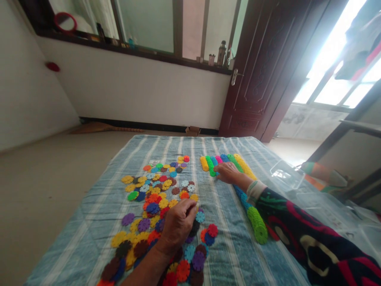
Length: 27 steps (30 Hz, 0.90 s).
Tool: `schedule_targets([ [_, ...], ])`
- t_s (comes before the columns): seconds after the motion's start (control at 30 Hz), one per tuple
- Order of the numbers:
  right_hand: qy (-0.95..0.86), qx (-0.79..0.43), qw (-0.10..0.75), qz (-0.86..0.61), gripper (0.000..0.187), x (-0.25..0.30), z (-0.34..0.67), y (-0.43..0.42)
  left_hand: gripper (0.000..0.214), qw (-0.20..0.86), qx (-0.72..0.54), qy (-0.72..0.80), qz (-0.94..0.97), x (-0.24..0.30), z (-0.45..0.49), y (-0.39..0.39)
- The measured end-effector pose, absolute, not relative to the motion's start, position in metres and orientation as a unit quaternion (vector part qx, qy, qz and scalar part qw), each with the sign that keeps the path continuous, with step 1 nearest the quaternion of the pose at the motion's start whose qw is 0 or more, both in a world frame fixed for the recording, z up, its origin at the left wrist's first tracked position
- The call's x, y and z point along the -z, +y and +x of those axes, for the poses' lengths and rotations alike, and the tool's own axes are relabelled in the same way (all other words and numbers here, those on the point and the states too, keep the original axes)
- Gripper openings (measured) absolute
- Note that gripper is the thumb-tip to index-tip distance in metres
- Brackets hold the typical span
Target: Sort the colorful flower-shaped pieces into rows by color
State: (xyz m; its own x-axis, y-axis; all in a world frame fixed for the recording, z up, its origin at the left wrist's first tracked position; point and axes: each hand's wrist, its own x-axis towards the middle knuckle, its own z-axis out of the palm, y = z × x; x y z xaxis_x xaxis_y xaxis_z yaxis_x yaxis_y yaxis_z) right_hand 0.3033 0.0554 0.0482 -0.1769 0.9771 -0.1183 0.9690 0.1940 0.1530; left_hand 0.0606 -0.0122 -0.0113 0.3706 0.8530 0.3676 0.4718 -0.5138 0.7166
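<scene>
Several loose snowflake-shaped plastic discs (154, 198) in many colours lie scattered on a blue striped cloth (226, 238). My left hand (178, 224) hovers over this pile with its fingers curled in a pinch; what it holds is hidden. Further right, rows of stacked discs (226, 161) in yellow, green, pink and blue lie side by side. My right hand (228, 172) rests flat on the pink and blue rows, fingers stretched. A long blue and green stack (256, 222) runs back under my right sleeve.
A clear plastic box (287, 174) sits at the cloth's right edge. Beyond the cloth lie bare floor, a white wall and a dark wooden door (262, 67). A window sill (133, 49) holds bottles and cups.
</scene>
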Motion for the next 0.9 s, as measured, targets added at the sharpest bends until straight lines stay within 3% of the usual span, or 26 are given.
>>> schedule_targets([
  [0.57,0.754,-0.018,0.102,0.649,0.026,-0.045,0.304,0.059,0.024,0.24,-0.366,0.424,0.793,0.013,0.061,-0.013],
  [0.9,0.779,0.008,0.052,0.625,0.022,-0.045,0.284,0.059,0.023,0.227,-0.341,0.441,0.799,0.012,0.061,-0.018],
])
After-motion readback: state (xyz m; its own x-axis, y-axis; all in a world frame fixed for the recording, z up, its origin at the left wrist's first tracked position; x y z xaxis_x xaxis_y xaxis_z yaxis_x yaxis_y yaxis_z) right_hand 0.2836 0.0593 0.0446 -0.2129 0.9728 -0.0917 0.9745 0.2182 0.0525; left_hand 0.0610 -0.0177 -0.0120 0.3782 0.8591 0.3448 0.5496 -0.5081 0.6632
